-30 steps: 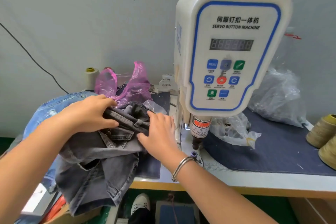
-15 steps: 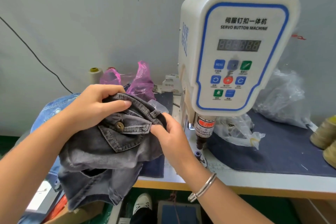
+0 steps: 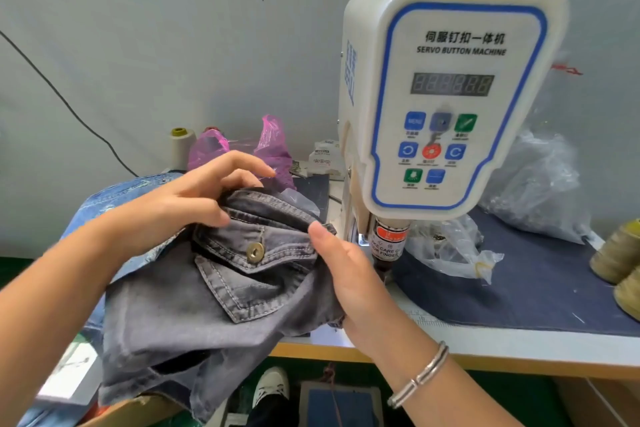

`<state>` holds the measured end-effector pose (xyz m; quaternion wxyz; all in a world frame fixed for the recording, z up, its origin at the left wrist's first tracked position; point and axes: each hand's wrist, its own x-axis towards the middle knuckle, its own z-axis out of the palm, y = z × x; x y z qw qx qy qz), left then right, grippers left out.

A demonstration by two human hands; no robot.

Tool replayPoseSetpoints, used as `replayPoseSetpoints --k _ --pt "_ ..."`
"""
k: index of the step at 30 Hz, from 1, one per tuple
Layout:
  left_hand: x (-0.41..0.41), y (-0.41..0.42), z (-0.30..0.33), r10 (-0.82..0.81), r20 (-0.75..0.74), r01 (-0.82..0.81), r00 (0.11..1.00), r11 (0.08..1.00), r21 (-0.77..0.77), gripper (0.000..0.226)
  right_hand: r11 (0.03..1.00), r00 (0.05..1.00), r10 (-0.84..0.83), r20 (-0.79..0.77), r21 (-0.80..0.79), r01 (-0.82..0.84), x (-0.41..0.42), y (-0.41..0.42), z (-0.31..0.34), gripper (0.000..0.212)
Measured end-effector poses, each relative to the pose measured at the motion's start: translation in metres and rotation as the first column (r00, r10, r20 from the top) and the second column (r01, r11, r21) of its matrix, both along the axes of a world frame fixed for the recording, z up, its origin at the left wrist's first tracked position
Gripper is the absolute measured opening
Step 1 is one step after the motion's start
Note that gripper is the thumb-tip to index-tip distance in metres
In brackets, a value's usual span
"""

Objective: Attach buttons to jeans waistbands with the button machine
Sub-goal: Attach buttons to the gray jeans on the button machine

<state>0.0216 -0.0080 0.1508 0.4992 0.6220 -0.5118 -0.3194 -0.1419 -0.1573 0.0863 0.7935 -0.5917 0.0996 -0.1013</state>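
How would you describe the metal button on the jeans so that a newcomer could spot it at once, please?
Start at the white button machine and look left to the grey jeans gripped between the left hand and right hand. On the pocket flap facing the camera sits the button: a round brass disc, the only shiny metal on the cloth.

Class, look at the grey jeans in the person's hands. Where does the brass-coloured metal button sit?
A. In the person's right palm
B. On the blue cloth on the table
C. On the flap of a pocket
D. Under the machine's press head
C: the metal button sits on the pocket flap of the grey jeans, left of the button machine and between the two hands.
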Motion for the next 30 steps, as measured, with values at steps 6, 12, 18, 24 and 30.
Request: replayPoseSetpoints --k 6,12,18,24,30 --pt "0.022 0.013 -0.019 -0.035 0.302 -0.057 0.953 0.956 0.288 0.085 0.871 0.988 -0.009 0.151 0.486 -0.066 -0.001 -0.005 -0.005 0.059" --pt "0.024 0.010 -0.057 0.133 0.354 -0.227 0.926 0.944 0.240 0.092 0.799 0.950 -0.010 0.312 0.573 -0.180 0.003 -0.004 -0.006 0.048" --pt "0.002 -0.008 -0.062 0.418 0.269 -0.408 0.868 0.908 -0.095 0.035 0.806 0.958 -0.120 0.262 0.589 -0.060 0.020 0.002 0.001 0.041" --pt "0.006 0.004 0.006 0.496 -0.215 -0.538 0.841 0.805 -0.250 0.064 0.984 0.988 -0.143 0.064 0.117 0.135 0.027 0.000 0.005 0.037" --pt "0.010 0.013 0.025 0.503 0.144 -0.470 0.852 0.857 -0.212 0.029 0.893 0.939 0.041 0.342 -0.433 0.119 0.020 0.005 0.004 0.063"
